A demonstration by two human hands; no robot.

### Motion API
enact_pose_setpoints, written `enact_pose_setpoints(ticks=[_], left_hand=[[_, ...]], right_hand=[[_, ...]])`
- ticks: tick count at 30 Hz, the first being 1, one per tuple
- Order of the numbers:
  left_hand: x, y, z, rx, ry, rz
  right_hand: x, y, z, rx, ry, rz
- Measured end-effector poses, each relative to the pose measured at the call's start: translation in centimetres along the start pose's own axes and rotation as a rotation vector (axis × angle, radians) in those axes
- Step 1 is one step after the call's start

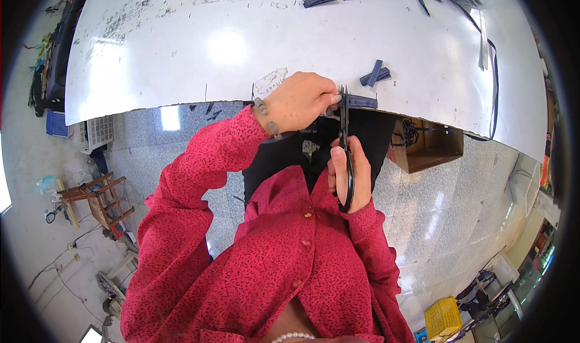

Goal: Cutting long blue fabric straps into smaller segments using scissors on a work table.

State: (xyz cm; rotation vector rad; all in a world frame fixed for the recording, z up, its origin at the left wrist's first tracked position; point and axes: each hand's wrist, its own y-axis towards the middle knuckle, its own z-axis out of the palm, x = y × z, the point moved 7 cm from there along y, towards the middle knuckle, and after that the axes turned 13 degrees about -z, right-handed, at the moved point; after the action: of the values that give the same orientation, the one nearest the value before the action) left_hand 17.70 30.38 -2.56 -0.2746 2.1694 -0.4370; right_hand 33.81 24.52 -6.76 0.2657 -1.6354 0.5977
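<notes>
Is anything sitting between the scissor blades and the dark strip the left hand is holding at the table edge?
Nothing visible does. The scissors in the right hand already meet the dark blue strip, pinched by the left hand.

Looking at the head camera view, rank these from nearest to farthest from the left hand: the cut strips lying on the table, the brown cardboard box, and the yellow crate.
Measured from the left hand:
1. Cut strips: dark blue, lying on the white table just right of the hand.
2. Brown cardboard box: under the table edge, lower right.
3. Yellow crate: on the floor, far lower right.
</notes>
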Motion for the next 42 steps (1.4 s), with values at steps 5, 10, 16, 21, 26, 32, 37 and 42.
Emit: enact_pose_setpoints(ticks=[5, 10, 16, 21, 26, 32, 37, 42], left_hand=[[0.1, 0.3, -0.1, 0.016, 0.000, 0.006], [0.3, 0.5, -0.6, 0.019, -0.018, -0.010], [2.7, -0.8, -2.7, -0.067, -0.089, -0.116], [0.9, -0.9, -0.7, 0.026, -0.171, -0.030], [-2.2, 4.1, 2.1, 0.111, -0.045, -0.001], [-6.0, 8.3, -1.3, 0.144, -0.399, 0.077], [-5.1, -0.8, 0.9, 0.121, -0.542, 0.036], [-3.2, -3.0, 2.1, -0.053, -0.618, 0.071]], right_hand=[[0.7, 0.1, -0.9, -0.029, -0.120, 0.099], [1.1, 0.8, -1.8, 0.042, -0.245, 0.085], [2.5, 0.6, -2.8, 0.177, -0.106, -0.101], [3.2, 0.7, -4.4, 0.164, 0.199, -0.079], [3.9, 1.2, -6.5, -0.061, 0.292, -0.159], [5.1, 2.3, -8.7, -0.219, 0.251, -0.301], [6.2, 3.4, -7.9, -0.310, 0.414, -0.348], [6.7, 3.8, -6.0, -0.256, 0.379, -0.327]])
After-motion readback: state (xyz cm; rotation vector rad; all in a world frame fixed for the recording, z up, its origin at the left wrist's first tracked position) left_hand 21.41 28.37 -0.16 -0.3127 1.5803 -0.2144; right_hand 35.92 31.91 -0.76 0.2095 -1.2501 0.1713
